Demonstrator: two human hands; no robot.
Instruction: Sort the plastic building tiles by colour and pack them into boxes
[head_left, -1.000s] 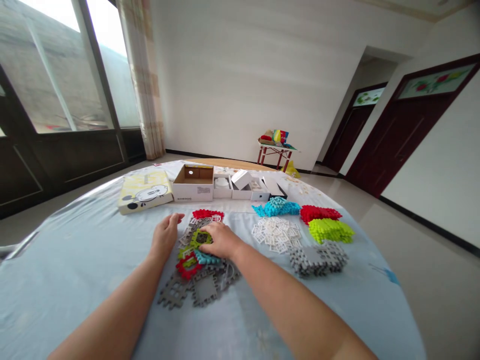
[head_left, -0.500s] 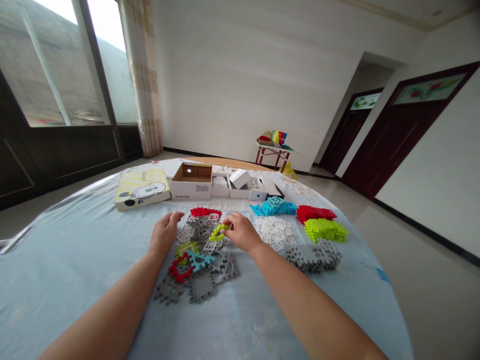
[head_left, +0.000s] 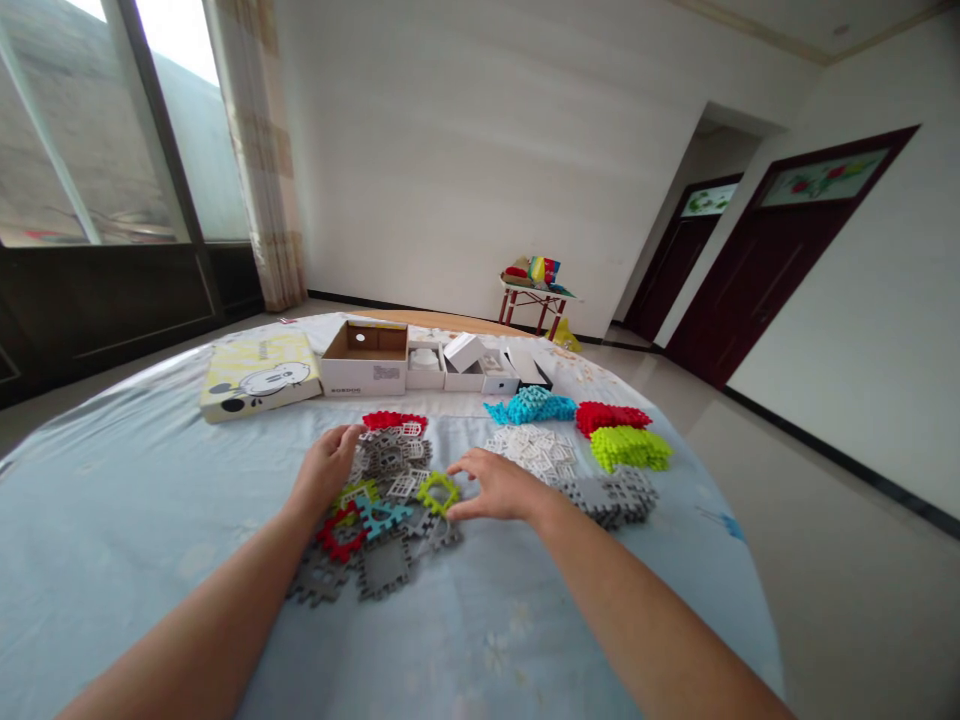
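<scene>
My right hand [head_left: 501, 486] is open, with thumb and fingers apart, just right of a lime-green square frame piece [head_left: 438, 493]. That piece lies on the mixed pile of interlocking plastic building pieces. My left hand [head_left: 326, 465] rests against the pile's left side, its fingers stretched forward and apparently holding nothing; its thumb is hard to see. Between and in front of my hands lie a red frame piece [head_left: 343, 531], a light-blue piece [head_left: 383, 515], a grey square panel [head_left: 384, 565] and white window lattices [head_left: 409, 484]. Red pieces [head_left: 395, 421] lie at the pile's back.
Sorted heaps stand to the right: white lattices [head_left: 532, 452], blue pieces [head_left: 534, 407], red pieces [head_left: 613, 418], lime-green pieces [head_left: 630, 448] and grey panels [head_left: 611, 497]. Along the back are a yellow cartoon box [head_left: 262, 378], an open white box [head_left: 365, 375] and small white boxes.
My right hand has let go of the lime-green piece, which now lies on the pile. Its fingers have spread. The left hand stays by the pile; the whole view has shifted slightly.
</scene>
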